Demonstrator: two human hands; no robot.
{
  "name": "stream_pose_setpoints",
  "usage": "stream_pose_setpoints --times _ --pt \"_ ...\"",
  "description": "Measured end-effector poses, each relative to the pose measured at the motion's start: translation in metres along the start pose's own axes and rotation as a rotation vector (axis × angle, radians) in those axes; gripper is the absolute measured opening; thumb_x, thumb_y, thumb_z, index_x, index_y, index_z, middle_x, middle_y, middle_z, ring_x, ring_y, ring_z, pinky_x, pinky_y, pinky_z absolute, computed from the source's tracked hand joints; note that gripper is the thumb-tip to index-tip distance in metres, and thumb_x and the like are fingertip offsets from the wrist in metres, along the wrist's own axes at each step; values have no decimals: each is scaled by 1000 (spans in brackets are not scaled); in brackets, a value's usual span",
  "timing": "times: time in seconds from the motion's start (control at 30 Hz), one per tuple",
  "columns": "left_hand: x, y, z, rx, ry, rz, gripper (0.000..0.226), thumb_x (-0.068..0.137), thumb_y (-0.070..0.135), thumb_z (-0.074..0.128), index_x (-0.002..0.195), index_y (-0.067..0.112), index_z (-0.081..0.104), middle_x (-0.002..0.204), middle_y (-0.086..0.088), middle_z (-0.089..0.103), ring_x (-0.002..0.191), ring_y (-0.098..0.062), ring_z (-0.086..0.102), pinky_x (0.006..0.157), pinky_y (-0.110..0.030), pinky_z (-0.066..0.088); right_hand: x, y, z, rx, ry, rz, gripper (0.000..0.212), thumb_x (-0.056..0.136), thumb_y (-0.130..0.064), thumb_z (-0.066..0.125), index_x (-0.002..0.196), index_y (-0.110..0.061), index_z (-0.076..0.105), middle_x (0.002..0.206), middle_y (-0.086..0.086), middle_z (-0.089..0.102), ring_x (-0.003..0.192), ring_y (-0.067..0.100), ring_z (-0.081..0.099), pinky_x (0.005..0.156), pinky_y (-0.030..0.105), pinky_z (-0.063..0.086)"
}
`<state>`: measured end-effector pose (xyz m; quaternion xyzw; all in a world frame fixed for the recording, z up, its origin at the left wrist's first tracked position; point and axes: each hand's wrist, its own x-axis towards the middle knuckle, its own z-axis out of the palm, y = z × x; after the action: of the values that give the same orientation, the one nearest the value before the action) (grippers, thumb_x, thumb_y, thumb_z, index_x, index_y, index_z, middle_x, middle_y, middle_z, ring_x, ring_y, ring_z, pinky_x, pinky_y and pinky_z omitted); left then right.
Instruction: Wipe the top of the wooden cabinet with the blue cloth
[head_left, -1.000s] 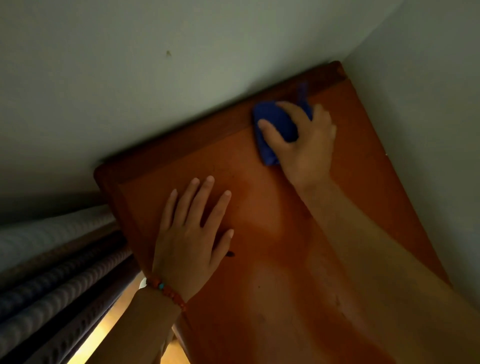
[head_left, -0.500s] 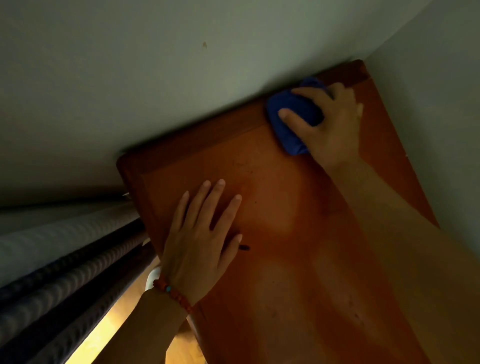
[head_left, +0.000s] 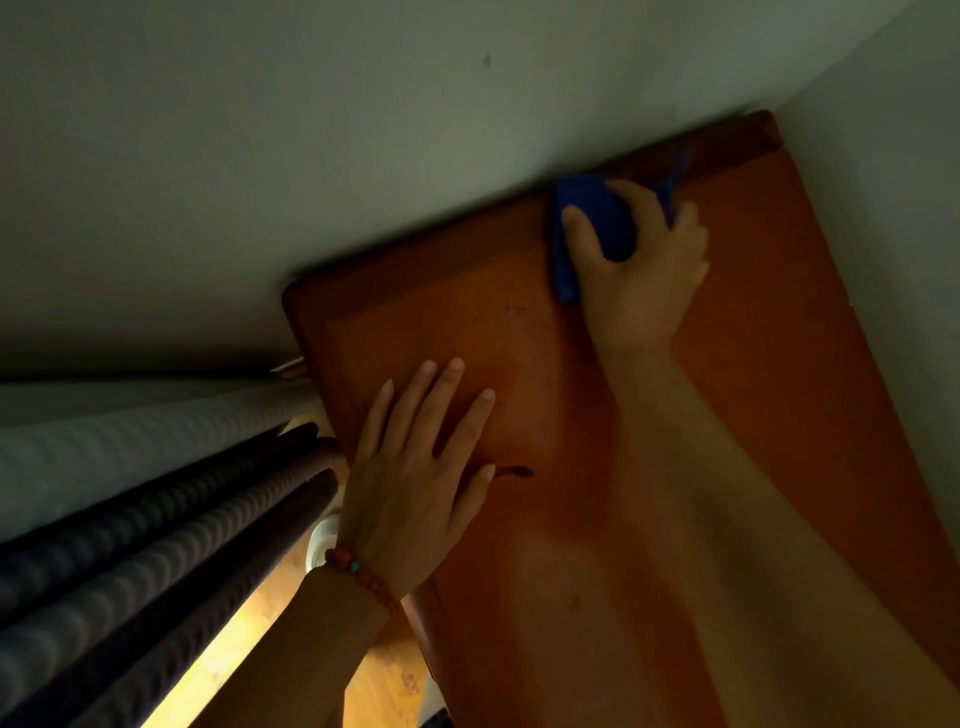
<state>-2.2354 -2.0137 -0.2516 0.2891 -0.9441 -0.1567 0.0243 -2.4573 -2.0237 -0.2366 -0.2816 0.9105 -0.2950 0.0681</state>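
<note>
The orange-brown wooden cabinet top (head_left: 779, 364) fills the right half of the view, its far edge against the wall. My right hand (head_left: 639, 275) grips the bunched blue cloth (head_left: 597, 223) and holds it down near the far edge, just right of centre, thumb over the cloth. My left hand (head_left: 415, 467) rests flat on the top near its left edge, fingers spread and straight. An orange bead bracelet (head_left: 363, 571) circles that wrist.
Pale walls meet in a corner above the cabinet's far right end (head_left: 769, 124). Ribbed curtains (head_left: 156, 493), light and dark, hang close to the left of the cabinet. Wooden floor (head_left: 234, 665) shows far below between them. A small dark mark (head_left: 517, 472) lies beside my left thumb.
My right hand has slid the cloth a little leftward along the far edge, away from the right corner. The left hand stays planted; the camera has shifted slightly.
</note>
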Motion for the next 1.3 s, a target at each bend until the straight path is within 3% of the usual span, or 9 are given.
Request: stream_pose_setpoints --times 0.17,0.3,0.37,0.53,0.6,0.77,0.93,1.17,1.3 --pt "-4 1 -2 -40 33 -13 53 88 40 41 134 16 38 142 -17 38 132 -30 26 108 -47 15 -13 -11 2 -139 -207 -374 46 80 -54 49 111 -22 61 97 15 55 93 33 48 73 34 24" --pt "-21 -10 -3 -32 53 -25 53 88 40 40 134 16 35 143 -14 28 132 -30 25 109 -45 10 -6 -11 6 -42 -52 -80 42 79 -53 56 112 -28 59 106 12 54 103 29 46 84 36 27" --pt "-30 -18 -3 -26 63 -37 52 89 40 39 134 15 35 143 -13 26 132 -30 24 109 -46 13 -28 -25 15 -20 -26 -51 43 79 -52 56 113 -26 59 107 13 54 101 30 46 82 35 28" --pt "-36 -24 -2 -13 73 -22 53 87 40 42 133 14 38 142 -17 35 132 -31 27 107 -48 18 -49 -33 19 -100 -202 -429 43 80 -52 50 108 -20 62 91 13 56 87 31 50 69 30 19" --pt "-35 -25 -1 -6 63 -11 54 86 40 43 133 14 39 141 -19 39 132 -31 27 107 -49 17 -43 -29 19 -114 -151 -396 42 80 -52 52 107 -23 63 91 12 56 89 31 50 69 32 20" --pt "-37 -32 -2 18 43 9 55 85 42 42 133 14 37 141 -19 40 131 -30 27 106 -51 19 -69 -43 28 -9 -38 -52 42 80 -52 56 114 -26 59 102 9 54 96 25 46 76 27 21" --pt "-41 -50 -13 -21 76 -58 55 85 40 41 132 12 37 139 -21 41 130 -31 28 107 -47 17 -113 -43 23 -62 -122 -162 45 78 -52 52 111 -22 60 96 11 55 87 26 48 76 29 24" --pt "-45 -86 -27 -5 157 -126 52 88 38 41 130 7 40 135 -25 44 128 -35 30 101 -52 27 -85 -76 47 -20 -65 -91 39 78 -49 60 107 -23 62 98 11 56 92 28 48 74 27 19" --pt "-46 -92 -30 9 139 -118 51 89 37 41 130 6 40 135 -25 44 128 -35 30 101 -52 28 -111 -79 48 -19 -77 -103 44 78 -51 56 110 -21 60 96 12 56 85 28 48 74 31 24"
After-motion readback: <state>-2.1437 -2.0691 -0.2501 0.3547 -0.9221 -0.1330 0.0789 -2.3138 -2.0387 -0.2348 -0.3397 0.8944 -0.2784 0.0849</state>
